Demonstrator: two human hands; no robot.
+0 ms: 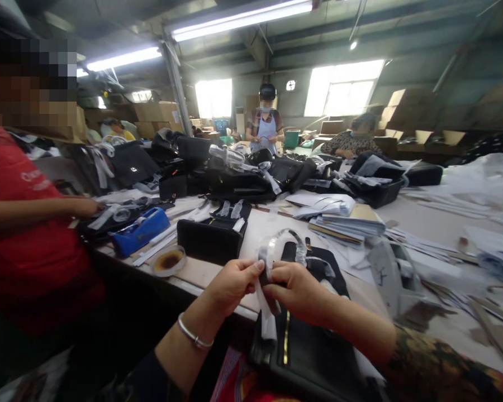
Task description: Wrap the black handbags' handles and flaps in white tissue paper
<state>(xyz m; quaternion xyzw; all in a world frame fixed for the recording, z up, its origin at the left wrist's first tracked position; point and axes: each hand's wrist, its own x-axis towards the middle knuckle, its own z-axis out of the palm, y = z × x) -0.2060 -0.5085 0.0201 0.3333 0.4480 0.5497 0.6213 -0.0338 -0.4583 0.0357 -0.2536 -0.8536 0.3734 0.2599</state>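
Observation:
A black handbag [314, 349] with a gold zip lies tilted against the table edge in front of me. Its curved handle [279, 237] is wrapped in clear plastic and rises between my hands. My left hand [237, 282] pinches the wrapped handle from the left, thumb on top. From the right, my right hand [297, 287] closes its fingers round the same handle, almost touching the left. A white strip [269, 324] hangs below them over the bag. Part of the handle is hidden behind my fingers.
Left on the table are another black bag [209, 243], a tape roll [167, 259] and a blue tape dispenser [140, 233]. A grey dispenser [392, 276] and stacked papers [352, 226] lie right. A co-worker in red [29, 223] stands close left; bags are piled behind.

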